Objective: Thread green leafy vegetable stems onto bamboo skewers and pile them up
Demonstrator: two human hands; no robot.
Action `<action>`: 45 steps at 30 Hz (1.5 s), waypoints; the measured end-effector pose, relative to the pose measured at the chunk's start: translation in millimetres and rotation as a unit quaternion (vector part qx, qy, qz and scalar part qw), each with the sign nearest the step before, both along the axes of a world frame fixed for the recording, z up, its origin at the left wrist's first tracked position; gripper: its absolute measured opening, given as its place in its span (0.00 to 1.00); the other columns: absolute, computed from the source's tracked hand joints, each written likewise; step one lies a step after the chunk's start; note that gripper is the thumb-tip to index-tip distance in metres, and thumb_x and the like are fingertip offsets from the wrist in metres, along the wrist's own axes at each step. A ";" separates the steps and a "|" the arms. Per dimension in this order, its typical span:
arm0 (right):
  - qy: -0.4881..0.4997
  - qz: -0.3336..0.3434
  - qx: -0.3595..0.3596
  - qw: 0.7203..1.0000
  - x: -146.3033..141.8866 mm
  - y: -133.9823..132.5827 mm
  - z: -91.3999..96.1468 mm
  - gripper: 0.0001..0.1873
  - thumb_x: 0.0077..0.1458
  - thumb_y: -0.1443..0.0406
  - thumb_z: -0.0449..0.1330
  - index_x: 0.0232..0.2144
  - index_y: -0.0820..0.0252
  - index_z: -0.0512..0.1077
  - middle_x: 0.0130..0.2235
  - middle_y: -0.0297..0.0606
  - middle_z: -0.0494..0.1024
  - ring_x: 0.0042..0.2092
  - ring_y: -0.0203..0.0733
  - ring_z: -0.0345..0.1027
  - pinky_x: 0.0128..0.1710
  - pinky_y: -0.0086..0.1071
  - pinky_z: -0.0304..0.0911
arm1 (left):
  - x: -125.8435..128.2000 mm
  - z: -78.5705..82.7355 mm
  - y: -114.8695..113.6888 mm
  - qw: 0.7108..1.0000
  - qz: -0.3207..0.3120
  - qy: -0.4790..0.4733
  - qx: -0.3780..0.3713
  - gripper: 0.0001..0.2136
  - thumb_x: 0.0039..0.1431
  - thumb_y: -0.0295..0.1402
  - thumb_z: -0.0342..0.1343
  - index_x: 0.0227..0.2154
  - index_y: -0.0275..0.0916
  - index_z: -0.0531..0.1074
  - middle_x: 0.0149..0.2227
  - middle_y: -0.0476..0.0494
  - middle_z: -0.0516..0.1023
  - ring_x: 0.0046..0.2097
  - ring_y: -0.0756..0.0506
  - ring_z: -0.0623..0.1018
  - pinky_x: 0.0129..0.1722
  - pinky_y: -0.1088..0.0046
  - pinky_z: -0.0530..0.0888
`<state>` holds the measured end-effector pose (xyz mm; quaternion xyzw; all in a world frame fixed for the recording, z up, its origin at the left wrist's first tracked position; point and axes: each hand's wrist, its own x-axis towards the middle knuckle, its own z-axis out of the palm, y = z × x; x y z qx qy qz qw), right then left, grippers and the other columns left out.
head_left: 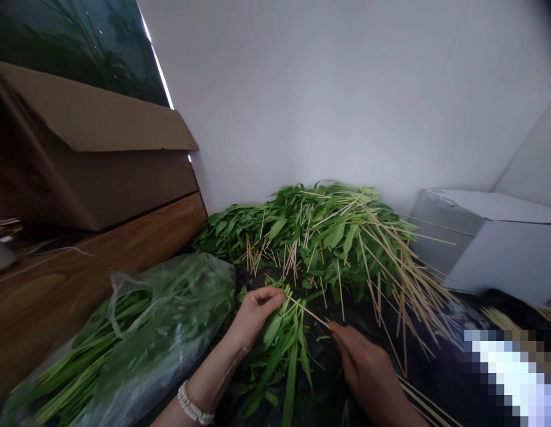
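Note:
My left hand (257, 311), with a beaded bracelet at the wrist, pinches the cut stem ends of several leafy green stalks (284, 350). Their long leaves hang down below the fingers. Between thumb and fingers of my right hand (366, 359) is the lower end of a thin wooden skewer (314, 314). The skewer slants up to the left, and its far end meets the stems at my left fingertips. How far the tip passes through them is hidden. Just beyond my hands lies a large heap of skewered greens (302, 222), with many bare skewer ends sticking out.
At left, a clear plastic bag (168, 338) holds more long-stemmed greens. An open cardboard box (124, 178) stands on a wooden surface (142, 237) behind it. A white box (510, 243) is at right, against the wall (337, 89). Loose skewers (429, 400) lie beside my right wrist.

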<state>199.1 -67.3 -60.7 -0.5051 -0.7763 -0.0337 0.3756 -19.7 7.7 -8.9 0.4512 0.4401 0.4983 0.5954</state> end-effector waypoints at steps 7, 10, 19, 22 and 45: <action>0.021 0.013 0.000 1.000 -3.2 -0.5 2.9 0.18 0.62 0.71 0.44 0.48 0.58 0.68 0.38 0.39 0.79 0.36 0.38 0.76 0.37 0.29 0.71 | -0.1 2.9 -3.3 0.994 -0.104 -0.020 -0.008 0.18 0.42 0.39 0.70 0.36 0.35 0.80 0.32 0.42 0.82 0.32 0.49 0.77 0.35 0.77 0.71; 0.015 0.017 -0.007 1.000 -3.1 -1.3 3.3 0.18 0.61 0.72 0.44 0.48 0.59 0.69 0.36 0.39 0.78 0.35 0.38 0.76 0.37 0.29 0.71 | -0.8 0.9 -3.1 0.994 -0.108 0.025 -0.009 0.15 0.42 0.40 0.70 0.29 0.33 0.80 0.26 0.44 0.80 0.25 0.52 0.75 0.29 0.78 0.69; 0.001 0.019 0.004 1.000 -3.6 -1.3 6.6 0.19 0.61 0.72 0.44 0.48 0.61 0.69 0.34 0.39 0.78 0.33 0.39 0.76 0.31 0.28 0.71 | -0.5 0.4 -1.6 0.994 -0.099 -0.025 -0.029 0.15 0.41 0.39 0.70 0.31 0.35 0.81 0.28 0.44 0.82 0.28 0.50 0.77 0.32 0.77 0.72; 0.005 0.024 -0.007 1.000 -4.2 -1.8 5.4 0.19 0.60 0.73 0.44 0.48 0.59 0.70 0.35 0.39 0.78 0.34 0.39 0.76 0.33 0.27 0.71 | 0.4 0.9 -2.8 0.994 -0.091 -0.037 -0.040 0.13 0.41 0.38 0.71 0.28 0.33 0.81 0.27 0.43 0.82 0.28 0.50 0.77 0.32 0.78 0.72; 0.051 0.017 -0.036 0.998 -5.3 -1.2 3.6 0.18 0.61 0.71 0.45 0.47 0.58 0.70 0.37 0.38 0.79 0.37 0.38 0.76 0.35 0.28 0.71 | -1.1 0.0 1.6 0.988 -0.093 -0.111 -0.057 0.18 0.41 0.36 0.71 0.37 0.34 0.80 0.34 0.39 0.83 0.35 0.46 0.80 0.40 0.73 0.73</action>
